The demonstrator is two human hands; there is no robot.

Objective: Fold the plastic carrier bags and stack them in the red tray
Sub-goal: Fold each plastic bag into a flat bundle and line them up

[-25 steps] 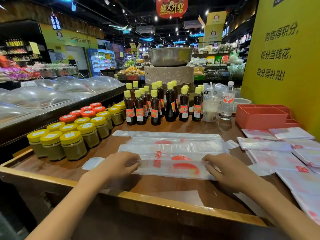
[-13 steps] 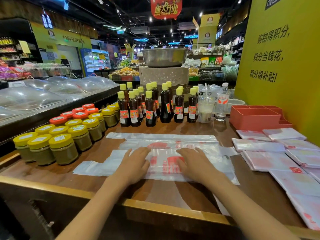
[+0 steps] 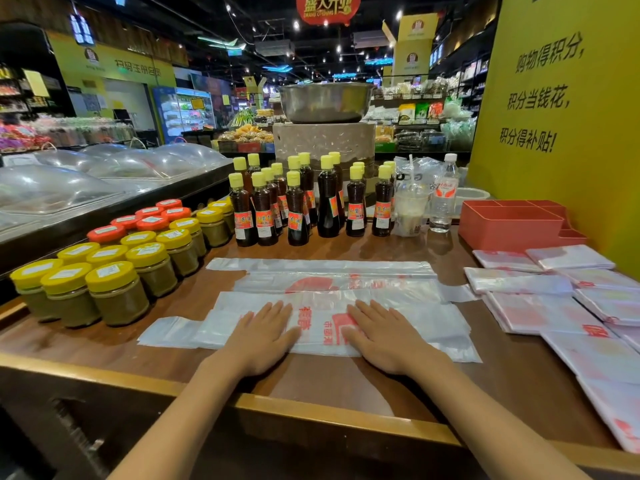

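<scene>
— Both hands, left hand (image 3: 260, 336) and right hand (image 3: 384, 336), lay flat and unclenched on the translucent red-printed plastic carrier bag (image 3: 317, 327), mid-counter.
— Advice: smooth outward before creasing; the red plastic tray (image 3: 509, 225) waited far right.

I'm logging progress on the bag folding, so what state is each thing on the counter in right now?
Left hand: flat, fingers straight, pressing the bag.
Right hand: flat, fingers straight, pressing the same bag.
Bag under the hands: lying flat, folded lengthwise, not yet folded small.
Bags behind it: laid out long and flat.
Folded bags: lying on the counter at the right.
Red tray: upright; no bags visible in it.
Water bottle: upright, capped.
</scene>
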